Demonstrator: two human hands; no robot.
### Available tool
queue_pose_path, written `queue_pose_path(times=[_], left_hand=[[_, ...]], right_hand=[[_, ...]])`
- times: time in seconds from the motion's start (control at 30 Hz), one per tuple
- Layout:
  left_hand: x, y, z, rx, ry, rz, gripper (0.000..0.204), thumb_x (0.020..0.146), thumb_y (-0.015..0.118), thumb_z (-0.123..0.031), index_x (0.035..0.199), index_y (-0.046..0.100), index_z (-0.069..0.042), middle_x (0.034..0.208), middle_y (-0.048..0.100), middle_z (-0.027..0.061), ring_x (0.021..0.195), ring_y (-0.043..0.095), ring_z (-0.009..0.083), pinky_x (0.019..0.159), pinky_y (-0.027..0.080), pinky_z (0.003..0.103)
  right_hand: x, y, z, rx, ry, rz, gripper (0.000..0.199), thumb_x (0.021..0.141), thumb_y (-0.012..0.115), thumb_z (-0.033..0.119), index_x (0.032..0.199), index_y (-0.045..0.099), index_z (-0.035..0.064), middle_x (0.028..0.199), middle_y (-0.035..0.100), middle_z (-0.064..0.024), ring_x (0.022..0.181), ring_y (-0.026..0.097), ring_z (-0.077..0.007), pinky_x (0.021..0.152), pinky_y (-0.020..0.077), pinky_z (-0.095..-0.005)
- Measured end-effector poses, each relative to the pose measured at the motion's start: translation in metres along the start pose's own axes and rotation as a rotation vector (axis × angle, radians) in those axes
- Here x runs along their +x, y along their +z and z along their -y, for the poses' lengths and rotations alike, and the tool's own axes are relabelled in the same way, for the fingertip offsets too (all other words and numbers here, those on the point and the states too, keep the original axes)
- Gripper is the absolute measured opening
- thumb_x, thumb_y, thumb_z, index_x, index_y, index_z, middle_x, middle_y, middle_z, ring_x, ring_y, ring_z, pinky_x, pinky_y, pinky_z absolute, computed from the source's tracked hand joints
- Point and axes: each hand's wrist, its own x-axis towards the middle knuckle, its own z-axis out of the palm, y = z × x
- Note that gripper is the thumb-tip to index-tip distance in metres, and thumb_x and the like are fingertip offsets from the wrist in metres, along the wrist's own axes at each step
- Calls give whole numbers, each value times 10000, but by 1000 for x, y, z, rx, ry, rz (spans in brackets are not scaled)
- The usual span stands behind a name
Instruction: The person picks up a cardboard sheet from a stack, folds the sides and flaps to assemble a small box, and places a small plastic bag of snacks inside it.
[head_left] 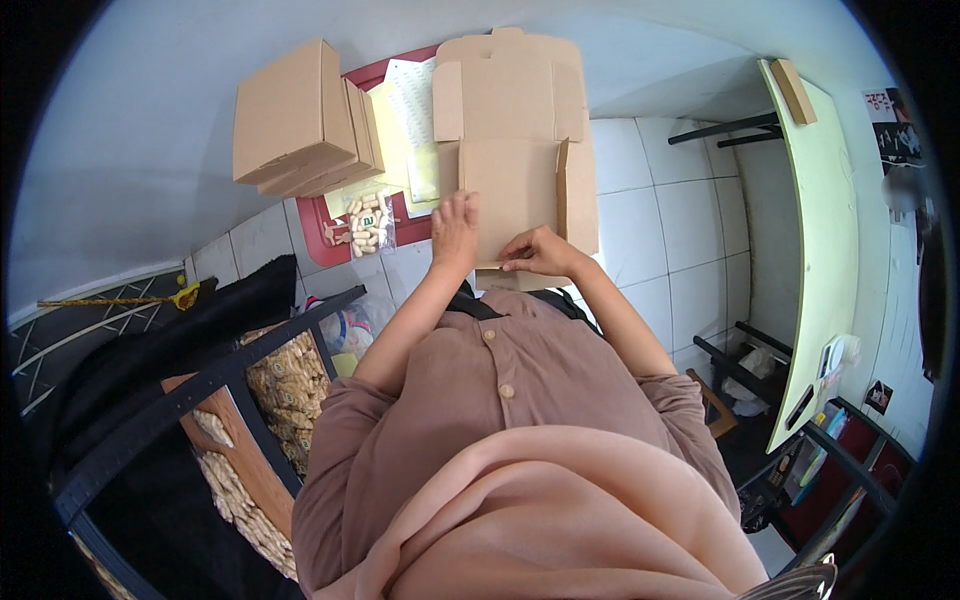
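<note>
A brown cardboard mailer box [510, 185], partly folded, lies in front of me with its lid part [510, 85] spread out flat at the far end. Its right side panel [577, 190] stands up. My left hand [456, 232] rests against the left side of the box, fingers stretched out and holding nothing. At the near edge, my right hand [540, 251] has its fingers bent and pinched on the near panel of the cardboard box. Part of that panel is hidden behind my right hand.
A stack of brown boxes [290, 120] stands at the far left on a red table [318, 235], beside papers [412, 95] and a clear bag of pale, capsule-shaped pieces [370, 222]. A black rack [110, 470] holds more bags at the lower left. A pale yellow tabletop [815, 250] stands right.
</note>
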Motion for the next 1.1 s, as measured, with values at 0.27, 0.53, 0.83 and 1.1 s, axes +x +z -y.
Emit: queue_pose_path(times=[0.27,0.53,0.83,1.1], left_hand=[[34,-3,-15,-42,302,456,927,449,814,-205,1257,361,-165,1240,338,91,1161,330,264,881,343,439],[41,-2,-14,-6,343,485,1033,405,831,-190,1296,309,-193,1306,276,90,1224,263,280,918,329,444],[41,7,-13,72,350,519,1038,433,832,-246,1316,285,-223,1342,228,79,1251,210,266,916,320,468],[42,10,-15,128,373,484,1033,425,821,-248,1316,300,-224,1321,265,79,1227,248,263,902,337,433]], right_hand=[[-6,6,10,-184,-157,-46,137,753,620,95,823,649,-20,751,633,-168,632,612,-265,594,491,-328],[-3,8,5,-305,-323,-52,125,728,593,104,765,650,0,697,614,-177,641,598,-315,620,482,-357],[6,-1,12,-514,-383,121,112,735,585,79,782,639,-7,762,629,-146,689,600,-291,637,484,-354],[9,-5,8,-590,-404,119,109,703,596,91,771,632,13,751,623,-112,653,597,-288,590,481,-364]])
